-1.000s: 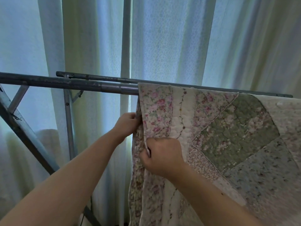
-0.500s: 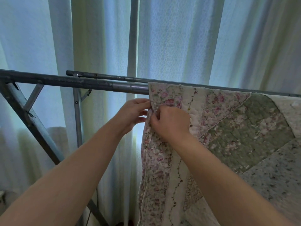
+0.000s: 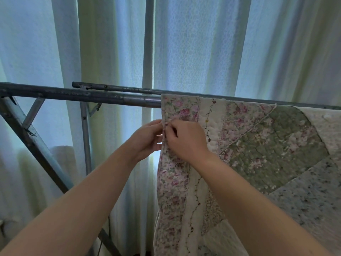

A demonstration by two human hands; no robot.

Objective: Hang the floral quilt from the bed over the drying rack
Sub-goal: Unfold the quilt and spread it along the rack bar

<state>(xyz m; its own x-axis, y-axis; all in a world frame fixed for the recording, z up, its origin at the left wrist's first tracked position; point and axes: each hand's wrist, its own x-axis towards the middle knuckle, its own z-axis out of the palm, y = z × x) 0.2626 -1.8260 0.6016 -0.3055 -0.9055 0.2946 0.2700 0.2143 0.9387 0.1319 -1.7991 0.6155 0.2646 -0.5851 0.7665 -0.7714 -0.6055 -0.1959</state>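
Both hands, left [image 3: 147,139] and right [image 3: 186,141], pinching floral quilt [image 3: 258,145] left edge, draped lengthwise along drying rack [image 3: 92,97]

The floral quilt [image 3: 258,145], a pink, green and cream patchwork, hangs draped over the grey metal drying rack [image 3: 73,95].

Patchwork floral quilt [image 3: 258,145] hung over the grey metal drying rack [image 3: 77,95].
Left hand [image 3: 145,139] and right hand [image 3: 186,139] pinched its left edge; pale curtains [image 3: 193,48] behind.
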